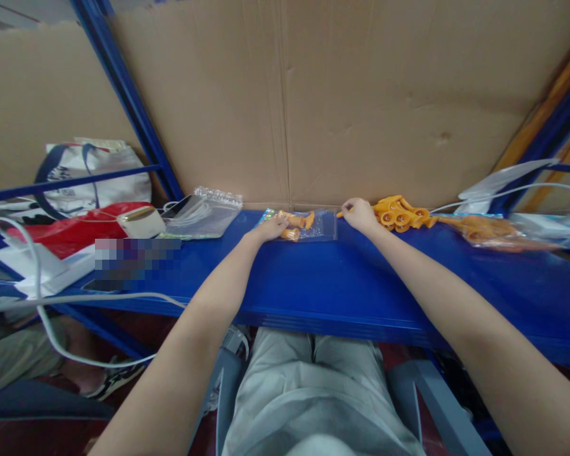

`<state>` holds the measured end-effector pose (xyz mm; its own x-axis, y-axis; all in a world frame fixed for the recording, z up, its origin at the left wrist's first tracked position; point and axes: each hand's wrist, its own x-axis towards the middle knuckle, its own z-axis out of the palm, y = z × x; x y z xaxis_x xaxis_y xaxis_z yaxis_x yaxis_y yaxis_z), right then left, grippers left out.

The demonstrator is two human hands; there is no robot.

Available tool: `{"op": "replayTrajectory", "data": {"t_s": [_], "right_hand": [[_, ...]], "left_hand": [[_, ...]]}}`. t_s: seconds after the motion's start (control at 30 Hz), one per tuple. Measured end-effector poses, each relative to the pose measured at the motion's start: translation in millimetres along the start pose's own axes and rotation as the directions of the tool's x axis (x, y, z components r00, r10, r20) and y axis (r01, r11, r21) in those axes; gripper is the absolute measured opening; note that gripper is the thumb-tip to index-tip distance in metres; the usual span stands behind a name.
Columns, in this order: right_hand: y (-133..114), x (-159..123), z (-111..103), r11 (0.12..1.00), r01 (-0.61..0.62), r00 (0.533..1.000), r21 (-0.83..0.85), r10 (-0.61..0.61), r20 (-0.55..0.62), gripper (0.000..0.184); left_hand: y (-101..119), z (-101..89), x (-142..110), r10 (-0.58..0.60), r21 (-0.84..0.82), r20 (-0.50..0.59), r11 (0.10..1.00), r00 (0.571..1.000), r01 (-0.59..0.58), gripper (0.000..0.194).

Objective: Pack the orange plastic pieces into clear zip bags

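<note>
My left hand (pixel 272 228) lies on the left part of a clear plastic bag (pixel 330 227), its fingers pressing the bag against the blue table. Orange plastic pieces (pixel 308 220) show inside or under the film beside my fingers. To the right of the bag, my right hand (pixel 360 214) is closed in a pinch, and a small orange plastic piece (pixel 339 215) sticks out at its fingertips. Most of that piece is hidden. Just right of this hand sits a pile of orange plastic parts (pixel 399 214) with round, cup-like ends.
A filled plastic bag (pixel 491 229) and a white cable (pixel 527 185) lie at right. Leftward are a clear pouch (pixel 209 215), a red bag (pixel 85 225), a white power strip (pixel 71 269) and a tote bag (pixel 109 177). Cardboard (pixel 342 107) stands behind the blue table (pixel 327 272).
</note>
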<state>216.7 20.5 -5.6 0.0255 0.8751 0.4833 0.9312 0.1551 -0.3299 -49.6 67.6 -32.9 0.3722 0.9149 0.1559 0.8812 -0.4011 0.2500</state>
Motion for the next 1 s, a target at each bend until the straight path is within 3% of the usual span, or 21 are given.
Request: {"op": "replayTrajectory", "data": {"t_s": [0.1, 0.2, 0.3, 0.57, 1.0], "right_hand": [[11, -5, -6, 0.942, 0.003, 1.0, -0.335, 0.005, 0.021, 0.036], [16, -11, -2, 0.884, 0.028, 0.987, -0.466, 0.051, 0.155, 0.04], [15, -13, 4, 0.873, 0.08, 0.968, -0.481, 0.046, 0.245, 0.044], [3, -11, 4, 0.868, 0.107, 0.94, -0.486, 0.072, 0.335, 0.045], [10, -39, -11, 0.89, 0.204, 0.941, -0.409, -0.063, 0.333, 0.051]], "left_hand": [[-8, -2.8, -2, -0.036, 0.034, -0.03, 0.999, 0.999, 0.037, 0.05], [-13, -4.4, -4, -0.077, 0.035, -0.053, 0.996, 0.996, 0.079, 0.048], [-16, -3.7, -5, -0.076, 0.039, -0.068, 0.996, 0.995, 0.079, 0.048], [-20, 1.3, 1, -0.051, 0.076, -0.071, 0.995, 0.996, 0.056, 0.051], [-19, 2.6, -1, -0.076, 0.033, -0.099, 0.996, 0.992, 0.08, 0.05]]}}
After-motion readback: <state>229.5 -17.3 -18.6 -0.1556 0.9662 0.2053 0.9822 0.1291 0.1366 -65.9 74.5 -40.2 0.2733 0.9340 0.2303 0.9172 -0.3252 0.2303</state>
